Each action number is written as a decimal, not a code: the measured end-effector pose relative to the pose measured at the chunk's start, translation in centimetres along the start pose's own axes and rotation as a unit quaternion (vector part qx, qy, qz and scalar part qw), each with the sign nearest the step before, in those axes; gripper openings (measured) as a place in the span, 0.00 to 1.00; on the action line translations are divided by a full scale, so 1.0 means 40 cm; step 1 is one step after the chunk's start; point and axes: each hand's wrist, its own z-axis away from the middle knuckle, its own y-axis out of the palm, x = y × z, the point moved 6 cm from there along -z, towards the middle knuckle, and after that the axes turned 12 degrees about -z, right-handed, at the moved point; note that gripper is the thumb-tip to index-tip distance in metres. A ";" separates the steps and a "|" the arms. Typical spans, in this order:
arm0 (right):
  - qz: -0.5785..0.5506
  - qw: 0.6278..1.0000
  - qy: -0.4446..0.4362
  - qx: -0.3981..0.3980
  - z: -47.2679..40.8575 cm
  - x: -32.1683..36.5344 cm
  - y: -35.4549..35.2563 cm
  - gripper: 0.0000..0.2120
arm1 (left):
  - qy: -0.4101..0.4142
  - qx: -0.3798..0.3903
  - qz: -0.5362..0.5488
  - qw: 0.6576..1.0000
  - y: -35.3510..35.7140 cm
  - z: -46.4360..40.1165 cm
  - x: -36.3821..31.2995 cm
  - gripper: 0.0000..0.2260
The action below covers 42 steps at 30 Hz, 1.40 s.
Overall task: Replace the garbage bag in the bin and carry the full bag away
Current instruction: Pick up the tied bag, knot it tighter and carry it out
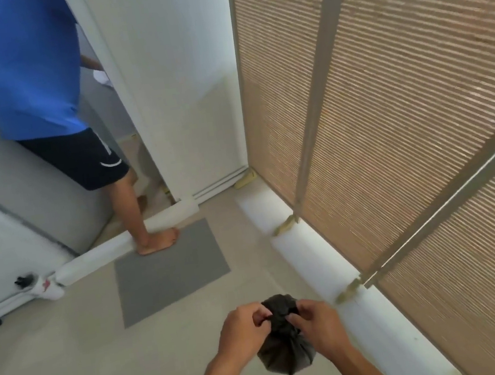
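Note:
A small dark garbage bag [285,353] hangs in the air low in the head view, its top bunched and twisted into a knot. My left hand [244,331] pinches the gathered neck from the left. My right hand [318,325] grips the same neck from the right. Both hands are closed on the bag's top, and the full lower part dangles below them above the pale floor. No bin is in view.
A person in a blue shirt and dark shorts [35,90] stands at a doorway, one bare foot [158,241] on a grey mat [169,271]. A white raised threshold [127,245] crosses the doorway. Woven blinds [402,102] line the right side above a white ledge.

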 end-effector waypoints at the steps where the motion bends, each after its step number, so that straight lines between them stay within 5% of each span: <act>1: 0.011 1.000 0.003 0.003 -0.035 0.012 -0.004 0.10 | -0.001 0.002 0.000 1.000 -0.011 -0.038 -0.005 0.11; 12: 0.046 0.998 0.032 -0.025 -0.438 0.159 0.022 0.14 | 0.021 0.022 0.024 0.999 -0.130 -0.484 0.008 0.09; 21: 0.049 0.997 0.056 -0.028 -0.784 0.202 0.079 0.09 | 0.026 0.047 -0.025 0.998 -0.191 -0.848 0.041 0.06; 42: 0.038 0.992 0.112 0.039 -1.516 -0.062 0.268 0.09 | -0.048 0.071 -0.077 0.993 0.027 -1.543 0.198 0.05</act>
